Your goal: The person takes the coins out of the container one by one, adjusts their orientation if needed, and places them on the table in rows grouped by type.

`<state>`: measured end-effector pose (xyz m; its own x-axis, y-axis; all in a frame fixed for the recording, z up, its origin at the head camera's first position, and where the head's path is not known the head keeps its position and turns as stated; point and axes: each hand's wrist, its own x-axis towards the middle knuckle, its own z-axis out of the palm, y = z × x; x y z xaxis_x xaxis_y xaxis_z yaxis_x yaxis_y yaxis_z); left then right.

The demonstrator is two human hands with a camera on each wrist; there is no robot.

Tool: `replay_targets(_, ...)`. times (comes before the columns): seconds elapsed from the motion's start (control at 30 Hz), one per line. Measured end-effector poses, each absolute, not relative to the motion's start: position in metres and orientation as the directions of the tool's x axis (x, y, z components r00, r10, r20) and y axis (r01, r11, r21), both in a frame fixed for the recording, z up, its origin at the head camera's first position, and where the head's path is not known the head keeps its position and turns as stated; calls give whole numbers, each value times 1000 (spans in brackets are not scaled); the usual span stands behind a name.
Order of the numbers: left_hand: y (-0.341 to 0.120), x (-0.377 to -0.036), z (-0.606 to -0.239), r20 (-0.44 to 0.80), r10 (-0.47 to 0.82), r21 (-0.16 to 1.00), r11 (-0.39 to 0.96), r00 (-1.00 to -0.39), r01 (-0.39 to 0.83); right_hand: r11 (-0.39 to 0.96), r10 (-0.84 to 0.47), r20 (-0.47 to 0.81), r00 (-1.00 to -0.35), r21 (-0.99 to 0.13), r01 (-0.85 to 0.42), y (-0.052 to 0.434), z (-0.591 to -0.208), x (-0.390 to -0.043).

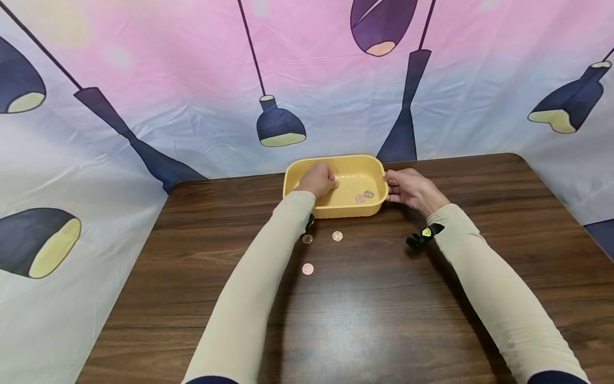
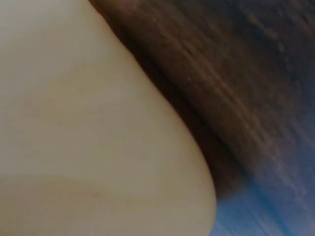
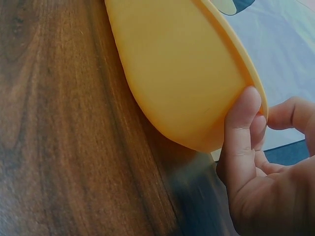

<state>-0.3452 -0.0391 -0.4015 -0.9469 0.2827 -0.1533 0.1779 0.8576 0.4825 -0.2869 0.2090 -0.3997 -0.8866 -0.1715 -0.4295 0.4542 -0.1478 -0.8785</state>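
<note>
Left hand (image 1: 318, 180) is curled inside the yellow tub (image 1: 307, 165), pinching a coin (image 1: 337, 184); tub rim is gripped by right hand (image 1: 411, 189).

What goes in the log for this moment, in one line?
left hand: in tub, pinching coin | right hand: holding tub rim | two coins in tub | three on table

I see a yellow tub (image 1: 307, 168) on the dark brown wood-grain table (image 1: 384, 320), copper coins (image 1: 308, 269), cream sleeves (image 1: 259, 298), and a pink-and-blue backdrop (image 1: 192, 80) patterned with navy lamps.
</note>
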Motion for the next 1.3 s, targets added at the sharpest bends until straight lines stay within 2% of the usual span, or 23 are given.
replay_targets(0.37,-46,-344,-401,-199,273,549,827,-941,124,-148,-175,-437,-882,-874,462,206,-398,-287)
replay_targets(0.7,-50,-334,-393,-115,291,551,814,-950,183,-114,-160,-438,-885,-882,457,202,-396,-286)
replay_targets(0.93,-49,-325,-377,-132,300,604,780,-945,163,-102,-148,-438,-887,-885,455,205,-396,-287)
replay_targets(1.07,-51,-316,-364,-133,335,625,759,-933,183,-85,-135,-446,-885,-884,459,208,-397,-288)
replay_targets(1.3,-66,-282,-340,-63,389,645,719,-919,260,-63,-139,-459,-877,-880,471,208,-395,-287)
